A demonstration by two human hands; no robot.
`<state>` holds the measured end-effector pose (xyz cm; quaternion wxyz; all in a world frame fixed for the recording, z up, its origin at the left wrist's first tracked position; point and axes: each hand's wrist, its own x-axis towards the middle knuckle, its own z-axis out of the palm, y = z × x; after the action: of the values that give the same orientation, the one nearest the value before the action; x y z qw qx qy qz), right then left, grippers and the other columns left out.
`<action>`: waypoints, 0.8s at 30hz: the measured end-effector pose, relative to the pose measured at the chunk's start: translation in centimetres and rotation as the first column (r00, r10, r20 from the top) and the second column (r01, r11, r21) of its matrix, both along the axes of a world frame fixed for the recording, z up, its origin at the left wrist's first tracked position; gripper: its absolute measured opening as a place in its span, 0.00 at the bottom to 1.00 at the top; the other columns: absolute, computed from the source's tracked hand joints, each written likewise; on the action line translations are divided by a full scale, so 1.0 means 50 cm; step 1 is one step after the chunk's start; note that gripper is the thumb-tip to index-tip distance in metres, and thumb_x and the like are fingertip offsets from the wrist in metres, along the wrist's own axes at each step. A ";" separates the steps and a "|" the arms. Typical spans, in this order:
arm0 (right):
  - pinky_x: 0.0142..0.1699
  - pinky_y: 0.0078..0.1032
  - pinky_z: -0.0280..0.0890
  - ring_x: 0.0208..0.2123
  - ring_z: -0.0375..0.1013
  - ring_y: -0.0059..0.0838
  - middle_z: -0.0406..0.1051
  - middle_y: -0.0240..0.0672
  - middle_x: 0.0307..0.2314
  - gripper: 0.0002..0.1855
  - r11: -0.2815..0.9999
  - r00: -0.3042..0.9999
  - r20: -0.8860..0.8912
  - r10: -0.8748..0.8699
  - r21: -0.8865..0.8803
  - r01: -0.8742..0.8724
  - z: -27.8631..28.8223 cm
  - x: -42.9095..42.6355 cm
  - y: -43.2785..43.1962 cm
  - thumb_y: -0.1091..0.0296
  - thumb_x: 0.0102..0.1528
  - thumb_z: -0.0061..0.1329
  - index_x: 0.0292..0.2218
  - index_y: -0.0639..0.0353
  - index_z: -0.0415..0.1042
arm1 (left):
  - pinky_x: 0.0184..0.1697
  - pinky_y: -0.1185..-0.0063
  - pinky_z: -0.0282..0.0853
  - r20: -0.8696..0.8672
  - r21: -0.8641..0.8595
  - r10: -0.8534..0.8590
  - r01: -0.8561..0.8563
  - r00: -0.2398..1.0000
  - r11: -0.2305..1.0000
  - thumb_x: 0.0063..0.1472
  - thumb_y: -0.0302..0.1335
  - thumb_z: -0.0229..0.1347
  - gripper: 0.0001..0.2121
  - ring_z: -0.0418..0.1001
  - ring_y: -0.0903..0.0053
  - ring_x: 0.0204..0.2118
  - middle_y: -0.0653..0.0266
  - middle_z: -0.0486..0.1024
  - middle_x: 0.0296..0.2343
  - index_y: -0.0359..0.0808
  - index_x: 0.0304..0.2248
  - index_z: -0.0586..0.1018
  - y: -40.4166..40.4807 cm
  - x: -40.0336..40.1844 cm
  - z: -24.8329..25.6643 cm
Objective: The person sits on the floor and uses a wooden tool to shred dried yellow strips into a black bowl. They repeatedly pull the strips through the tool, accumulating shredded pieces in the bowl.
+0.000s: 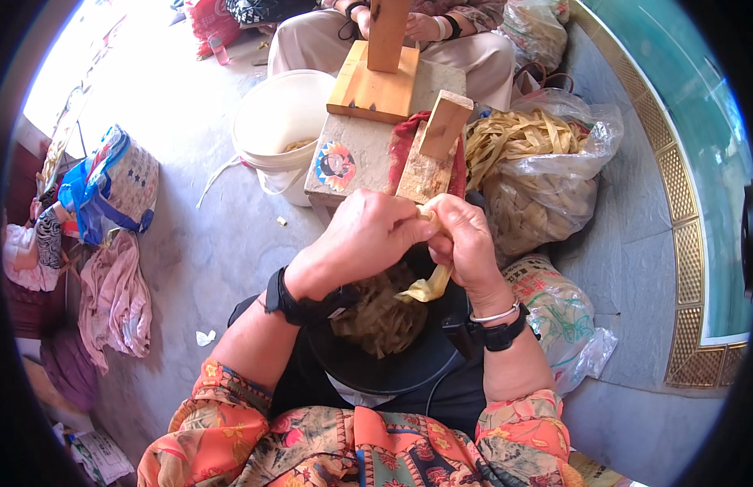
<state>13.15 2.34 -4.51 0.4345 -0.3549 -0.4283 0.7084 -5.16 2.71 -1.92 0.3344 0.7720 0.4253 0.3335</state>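
My left hand (376, 225) and my right hand (464, 240) meet in front of me, both pinching one pale yellow, leaf-like strip (434, 285). Its loose, folded end hangs below my right hand. Beneath them, a dark round basin (376, 380) rests at my lap and holds a heap of brownish strips (382, 322). Just beyond my hands, a wooden stand with an upright block (446, 125) lies over a red cloth (404, 146) on a low bench (367, 143). The part of the strip between my fingers is mostly hidden.
Another person (303, 42) sits opposite, behind a larger wooden stand (376, 79). Left of the bench is a white bucket (279, 155). At right are a plastic bag of yellowish strips (541, 182) and a printed sack (553, 304). Further left stand a blue-and-white bag (129, 182) and pink cloth (117, 292).
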 end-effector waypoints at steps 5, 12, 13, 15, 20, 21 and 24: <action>0.21 0.11 0.50 0.17 0.56 0.08 0.64 0.21 0.16 0.16 0.955 0.990 0.133 -0.046 0.296 0.005 0.042 0.041 -0.002 0.57 0.59 0.48 0.29 0.63 0.74 | 0.16 0.87 0.55 0.850 -0.527 0.324 0.698 0.417 0.484 0.62 0.32 0.52 0.17 0.62 0.87 0.13 0.72 0.68 0.14 0.34 0.17 0.72 0.008 -0.044 0.001; 0.25 0.11 0.53 0.20 0.59 0.07 0.66 0.21 0.17 0.08 0.960 0.949 0.304 -0.090 0.280 0.001 0.039 0.058 0.002 0.71 0.56 0.51 0.26 0.65 0.75 | 0.28 0.82 0.67 0.138 -0.272 -0.091 0.126 0.986 0.954 0.60 0.38 0.54 0.15 0.72 0.79 0.23 0.66 0.74 0.21 0.31 0.32 0.77 0.026 -0.065 0.015; 0.25 0.11 0.54 0.20 0.60 0.07 0.67 0.21 0.17 0.08 0.958 0.938 0.332 -0.099 0.288 -0.001 0.037 0.054 0.002 0.72 0.55 0.51 0.26 0.65 0.75 | 0.32 0.80 0.70 0.030 -0.132 -0.063 0.066 0.998 0.989 0.60 0.39 0.54 0.16 0.74 0.78 0.27 0.65 0.75 0.23 0.31 0.33 0.77 0.021 -0.061 0.019; 0.27 0.15 0.58 0.22 0.62 0.10 0.69 0.22 0.18 0.07 0.946 0.921 0.380 -0.084 0.320 -0.046 0.033 0.032 -0.004 0.74 0.54 0.51 0.26 0.68 0.75 | 0.35 0.76 0.70 -0.008 -0.118 -0.057 0.056 0.998 0.991 0.56 0.35 0.58 0.14 0.75 0.74 0.30 0.60 0.76 0.25 0.32 0.35 0.77 -0.004 -0.031 0.023; 0.26 0.16 0.57 0.21 0.60 0.11 0.66 0.23 0.16 0.07 0.903 0.857 0.509 -0.081 0.401 -0.153 0.046 0.038 -0.010 0.72 0.54 0.52 0.25 0.66 0.74 | 0.33 0.64 0.68 -0.085 -0.301 -0.313 0.275 0.946 0.913 0.58 0.34 0.53 0.11 0.73 0.51 0.30 0.48 0.74 0.24 0.33 0.29 0.74 0.008 -0.038 0.024; 0.25 0.16 0.57 0.21 0.60 0.11 0.66 0.23 0.16 0.07 0.904 0.839 0.539 -0.082 0.394 -0.165 0.045 0.047 -0.007 0.72 0.54 0.52 0.25 0.66 0.74 | 0.33 0.64 0.68 -0.086 -0.402 -0.340 0.280 0.936 0.872 0.58 0.34 0.53 0.10 0.73 0.52 0.29 0.48 0.74 0.24 0.34 0.29 0.74 0.012 -0.043 0.037; 0.24 0.17 0.55 0.19 0.58 0.11 0.62 0.23 0.14 0.08 0.904 0.804 0.588 -0.091 0.387 -0.180 0.029 0.066 0.009 0.72 0.54 0.51 0.24 0.65 0.71 | 0.33 0.64 0.68 -0.200 -0.094 -0.237 0.222 0.951 0.970 0.58 0.33 0.53 0.09 0.74 0.53 0.29 0.49 0.74 0.23 0.36 0.29 0.75 0.025 -0.030 0.000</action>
<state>16.45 2.81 -3.04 0.3281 -0.4447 -0.6941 0.4613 -6.68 3.99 -1.93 0.3514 0.8348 0.3770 0.1939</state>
